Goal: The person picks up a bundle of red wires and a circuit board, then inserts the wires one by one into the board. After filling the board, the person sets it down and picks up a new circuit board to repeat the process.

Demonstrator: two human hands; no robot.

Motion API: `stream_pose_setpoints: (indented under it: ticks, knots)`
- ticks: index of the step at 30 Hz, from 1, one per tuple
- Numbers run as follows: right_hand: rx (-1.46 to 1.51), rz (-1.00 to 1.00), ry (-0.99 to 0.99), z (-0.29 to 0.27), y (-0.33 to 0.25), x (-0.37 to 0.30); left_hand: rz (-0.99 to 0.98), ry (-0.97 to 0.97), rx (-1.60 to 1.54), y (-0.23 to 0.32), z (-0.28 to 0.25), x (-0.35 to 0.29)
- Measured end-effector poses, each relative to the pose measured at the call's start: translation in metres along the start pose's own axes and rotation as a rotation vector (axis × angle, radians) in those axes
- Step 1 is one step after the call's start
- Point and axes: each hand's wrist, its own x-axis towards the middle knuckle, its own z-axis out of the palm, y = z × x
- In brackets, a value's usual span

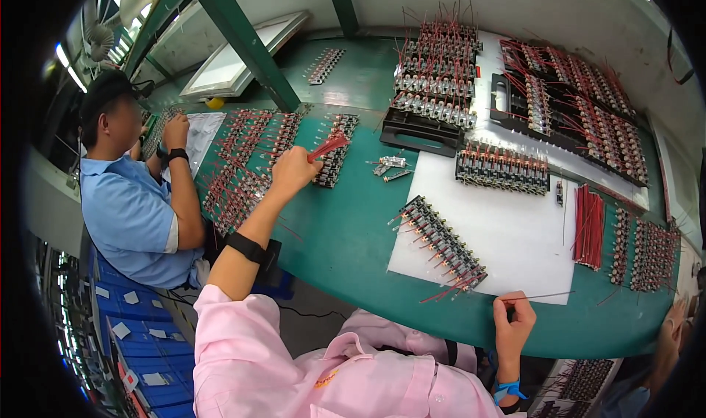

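Note:
Reaching out to the left, my left hand [296, 169] is closed around a bundle of red wires [329, 146]. The bundle lies over a panel of small circuit boards [338, 169]; whether it touches them I cannot tell. At the table's front edge my right hand [513, 316] is closed, with a thin dark wire [544, 296] sticking out of its fingers to the right. Just beyond that hand, a slanted strip of circuit boards [445, 245] with red wires rests partly on a white foam sheet [507, 234].
A co-worker [140, 205] in blue sits at the left, near wired boards [246, 138]. Black trays [419, 131] of boards fill the back right. Loose red wires [588, 227] lie right of the sheet. A green post [243, 43] stands behind; another person's hand [673, 330] shows far right.

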Motion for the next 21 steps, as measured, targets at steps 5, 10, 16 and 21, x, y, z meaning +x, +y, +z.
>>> stream_pose_setpoints:
  ticks: [5,10,16,21]
  knots:
    - [-0.073,-0.010,0.108,0.007,0.000,0.001,0.091,0.094,-0.071,-0.003,-0.035,0.067]
    - [-0.144,0.004,0.210,0.018,-0.007,-0.007,0.099,0.276,0.008,-0.004,-0.045,0.189]
    - [-0.227,0.025,0.265,0.015,-0.002,-0.003,-0.018,0.203,-0.007,0.003,0.003,0.278]
    - [-0.302,0.056,0.267,0.023,-0.002,-0.002,-0.085,0.169,0.052,0.002,0.026,0.302]
